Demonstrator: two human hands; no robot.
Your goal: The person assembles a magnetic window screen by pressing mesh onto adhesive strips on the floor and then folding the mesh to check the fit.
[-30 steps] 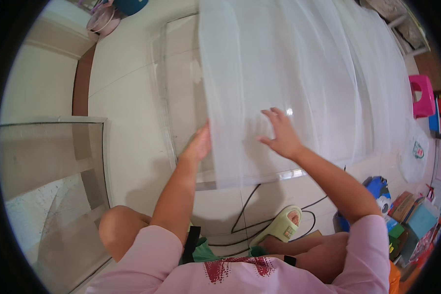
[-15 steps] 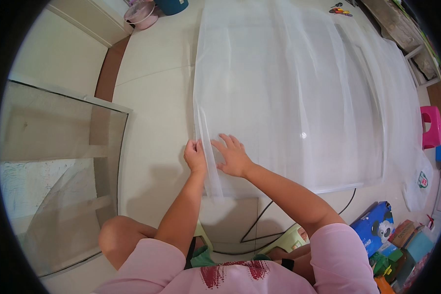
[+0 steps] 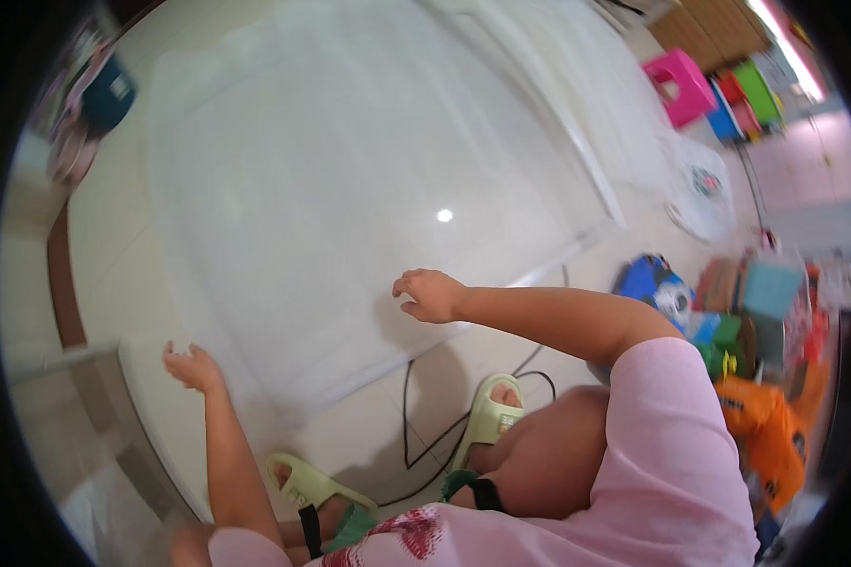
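A large sheer whitish sheet [image 3: 350, 180] lies spread over a pale frame [image 3: 577, 142] on the floor. Whether it is plastic film or fine mesh, I cannot tell. My left hand [image 3: 191, 367] is beside the sheet's near left edge, palm partly up, fingers bent and apart, with nothing seen in it. Over the near part of the sheet hangs my right hand [image 3: 432, 295], its fingers loosely curled but apart and nothing visible between them. The sheet's left edge looks blurred.
A framed screen panel [image 3: 113, 416] stands at the left. A black cable [image 3: 407, 406] runs across the tiles near my green slippers [image 3: 492, 416]. To the right are a pink stool [image 3: 681, 87], a white plastic bag [image 3: 704, 189], a blue package [image 3: 657, 288] and an orange bag [image 3: 766, 444].
My left hand has left the sheet's edge, where it was closed, and opened. The right hand has lifted off the sheet, and the hands are farther apart. The whole view has turned.
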